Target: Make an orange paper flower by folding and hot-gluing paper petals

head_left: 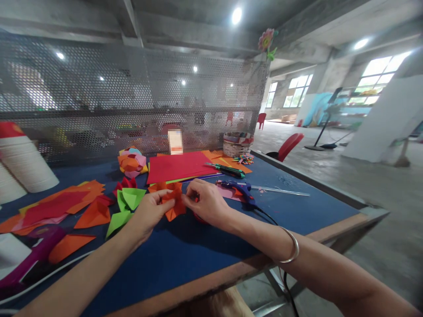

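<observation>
My left hand [152,212] pinches a folded orange paper piece [175,204] between thumb and fingers, above the blue tabletop. On its right side, the fingertips of my right hand [206,200] close on the paper's edge. Something red shows at the right palm and below it, mostly hidden, so I cannot make out what it is. Left of the paper lie folded green paper pieces [130,200] and a folded orange piece [95,213]. A blue glue gun [243,190] with a clear glue stick [280,190] rests right of my right hand.
Behind my hands are red paper sheets [180,166], a utility knife [228,170] and a woven basket [237,145]. A paper ball [132,162] sits farther left. Stacked paper cups [28,163] and a purple tool [36,255] occupy the left side. A perforated panel [132,97] stands behind.
</observation>
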Tool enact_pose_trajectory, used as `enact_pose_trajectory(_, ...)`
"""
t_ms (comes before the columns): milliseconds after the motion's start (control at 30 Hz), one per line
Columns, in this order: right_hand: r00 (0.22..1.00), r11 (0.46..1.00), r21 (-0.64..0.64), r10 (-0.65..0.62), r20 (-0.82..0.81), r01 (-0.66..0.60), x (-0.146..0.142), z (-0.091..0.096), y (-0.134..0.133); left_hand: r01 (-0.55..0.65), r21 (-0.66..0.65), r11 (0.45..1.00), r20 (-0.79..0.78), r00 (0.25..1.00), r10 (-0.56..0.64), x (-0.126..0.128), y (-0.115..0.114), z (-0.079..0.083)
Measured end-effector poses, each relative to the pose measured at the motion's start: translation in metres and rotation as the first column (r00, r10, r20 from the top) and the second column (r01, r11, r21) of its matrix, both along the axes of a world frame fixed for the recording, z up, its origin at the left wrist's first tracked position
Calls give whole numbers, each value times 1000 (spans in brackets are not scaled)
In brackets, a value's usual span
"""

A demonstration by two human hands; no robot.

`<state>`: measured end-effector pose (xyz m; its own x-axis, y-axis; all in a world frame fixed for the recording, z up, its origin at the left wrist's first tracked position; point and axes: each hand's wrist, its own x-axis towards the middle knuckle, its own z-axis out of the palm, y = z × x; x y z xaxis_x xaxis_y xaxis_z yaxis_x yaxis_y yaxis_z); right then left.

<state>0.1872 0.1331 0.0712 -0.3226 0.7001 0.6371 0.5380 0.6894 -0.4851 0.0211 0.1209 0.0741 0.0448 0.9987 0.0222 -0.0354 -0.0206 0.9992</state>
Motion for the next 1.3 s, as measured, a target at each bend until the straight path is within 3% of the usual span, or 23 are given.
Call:
enact_pose_trajectory(200, 1000, 1000, -10, 19, 7, -19, -1, -4, 1, 1, -14, 1000, 75, 997, 0, 0, 1, -3)
enact_pose_trajectory(500, 998, 998, -53, 37, -41, -39, -3, -3, -1, 49, 72, 996, 75, 996, -54, 4, 2, -9)
enact_pose_trajectory(767, 997, 995, -77, 55, -50, -59, -5, -7, 0, -87, 86, 992, 41, 996, 84, 0, 6, -14)
enact_pose_trajectory(933, 999, 970, -241, 1, -37, -10, -4, -5, 0, -107, 101, 989, 56, 993, 101, 0, 6, -12)
enact_pose_trajectory(1067, 997, 934, -353, 30, -76, -55, -4, -7, 1, -53, 77, 996, 76, 996, 47, 0, 3, -7)
enact_pose_trajectory(1200, 996, 954, -295, 37, -77, -58, -4, -9, 3, 46, 58, 997, 20, 999, -47, -1, 1, -3)
enact_pose_trajectory(1300, 998, 974, -226, 23, -60, -36, -2, -8, 5, 58, 94, 994, -81, 995, -51, -2, 1, 0)
